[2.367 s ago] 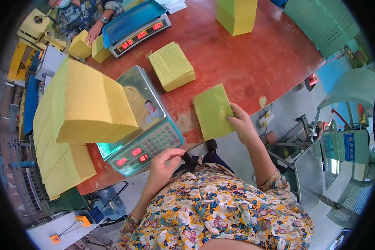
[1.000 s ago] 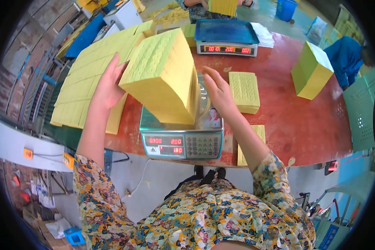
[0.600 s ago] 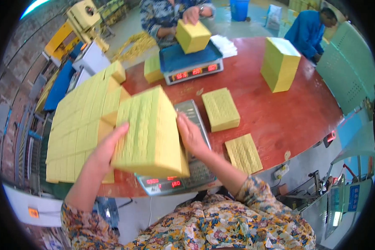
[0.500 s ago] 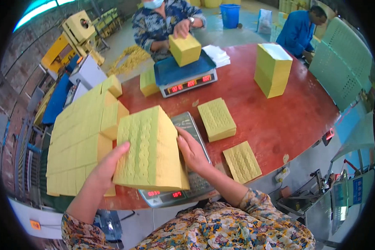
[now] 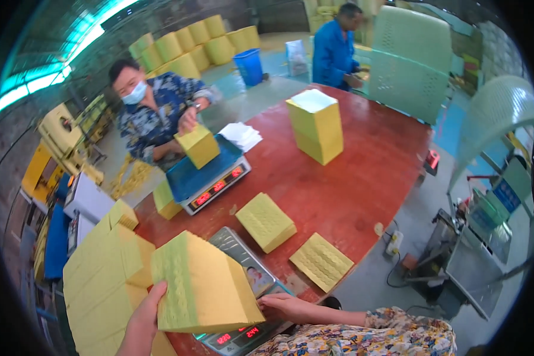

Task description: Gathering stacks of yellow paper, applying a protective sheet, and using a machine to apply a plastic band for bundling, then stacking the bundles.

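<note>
A thick block of yellow embossed paper sheets (image 5: pixel 213 291) is held tilted above a digital scale (image 5: pixel 231 242). My left hand (image 5: pixel 143 320) grips its left side, with the thumb on the patterned face and the other fingers hidden. At its lower right corner, my right hand (image 5: pixel 286 306) has its fingertips curled against the edge, partly out of sight behind the block. To the right of the scale lie a shorter stack of the same paper (image 5: pixel 266 222) and a thin yellow stack (image 5: pixel 321 261).
Many yellow paper blocks (image 5: pixel 95 279) are packed along the left. Across the red table (image 5: pixel 368 178), a masked person (image 5: pixel 160 113) holds a block on another scale (image 5: pixel 216 190). A tall block (image 5: pixel 315 127) stands at the far side; a person in blue (image 5: pixel 332 50) works beyond.
The view has swung up and to the right. My right hand has slid from the block's right side to its lower corner; the block has turned to show more of its smooth side.
</note>
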Demonstrator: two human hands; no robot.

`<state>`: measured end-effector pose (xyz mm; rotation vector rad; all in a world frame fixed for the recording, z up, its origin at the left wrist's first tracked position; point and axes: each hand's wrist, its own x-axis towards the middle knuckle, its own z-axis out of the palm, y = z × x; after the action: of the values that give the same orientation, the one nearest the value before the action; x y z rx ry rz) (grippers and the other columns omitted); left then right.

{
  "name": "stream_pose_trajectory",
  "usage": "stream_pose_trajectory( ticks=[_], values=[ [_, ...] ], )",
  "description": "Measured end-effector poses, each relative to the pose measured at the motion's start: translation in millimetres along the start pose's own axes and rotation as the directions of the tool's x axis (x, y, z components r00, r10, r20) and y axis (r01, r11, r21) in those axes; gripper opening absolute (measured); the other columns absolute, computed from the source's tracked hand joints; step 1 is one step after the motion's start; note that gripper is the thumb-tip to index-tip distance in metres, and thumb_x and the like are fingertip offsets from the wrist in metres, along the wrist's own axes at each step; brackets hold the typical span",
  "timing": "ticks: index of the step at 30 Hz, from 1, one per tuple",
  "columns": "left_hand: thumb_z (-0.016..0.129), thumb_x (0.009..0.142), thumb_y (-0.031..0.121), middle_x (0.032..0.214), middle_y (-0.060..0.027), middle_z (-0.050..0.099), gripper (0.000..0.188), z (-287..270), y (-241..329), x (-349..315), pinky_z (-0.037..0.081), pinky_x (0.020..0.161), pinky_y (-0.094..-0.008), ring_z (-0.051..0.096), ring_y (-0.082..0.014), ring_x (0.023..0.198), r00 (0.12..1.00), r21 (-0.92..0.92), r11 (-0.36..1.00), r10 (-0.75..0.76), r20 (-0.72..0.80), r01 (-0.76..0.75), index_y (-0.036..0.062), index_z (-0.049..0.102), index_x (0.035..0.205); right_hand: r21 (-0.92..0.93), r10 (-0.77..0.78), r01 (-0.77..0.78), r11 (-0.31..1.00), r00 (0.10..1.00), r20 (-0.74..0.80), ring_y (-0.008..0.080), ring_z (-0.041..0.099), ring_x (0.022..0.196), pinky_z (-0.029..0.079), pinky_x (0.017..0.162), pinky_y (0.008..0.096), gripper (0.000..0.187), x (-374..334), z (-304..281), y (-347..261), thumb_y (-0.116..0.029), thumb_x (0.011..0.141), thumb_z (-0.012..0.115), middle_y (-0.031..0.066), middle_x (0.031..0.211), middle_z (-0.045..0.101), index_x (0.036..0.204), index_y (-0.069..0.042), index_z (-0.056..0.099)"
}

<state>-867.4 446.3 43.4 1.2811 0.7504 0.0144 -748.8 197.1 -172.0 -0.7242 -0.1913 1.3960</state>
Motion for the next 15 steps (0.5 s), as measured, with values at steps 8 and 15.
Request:
stream_pose_trajectory(
  ticks=[8,15],
  values=[
    [0.049,0.097,0.036,0.134,-0.0124,0.054,0.054,92.6,2.4,-20.5,0.045,0.101,-0.0401,0.055,-0.024,0.12,0.996,-0.009,1.0,0.006,0.089,-0.005,0.0055,0.04,0.141,-0.097,-0.052,0.041,0.994,0.992,-0.114,0.015,0.05,0.121,0.038,0.103,0.0303,0.049,-47.1,-25.3,-26.0,-0.035,0.1,0.048,0.0068,0.131,0.056,0.135,0.0,0.049],
    [0.054,0.093,0.044,0.132,-0.0113,0.055,0.061,192.6,-8.4,35.7,0.046,0.098,-0.0396,0.055,-0.0239,0.117,0.976,-0.031,0.993,0.118,0.184,-0.114,0.0055,0.042,0.139,-0.158,-0.359,0.328,0.931,0.9,-0.248,0.0157,0.054,0.113,0.042,0.098,0.0317,0.049,-117.3,-98.9,-115.2,-0.032,0.1,0.049,0.0096,0.123,0.06,0.136,0.001,0.047]
  ],
)
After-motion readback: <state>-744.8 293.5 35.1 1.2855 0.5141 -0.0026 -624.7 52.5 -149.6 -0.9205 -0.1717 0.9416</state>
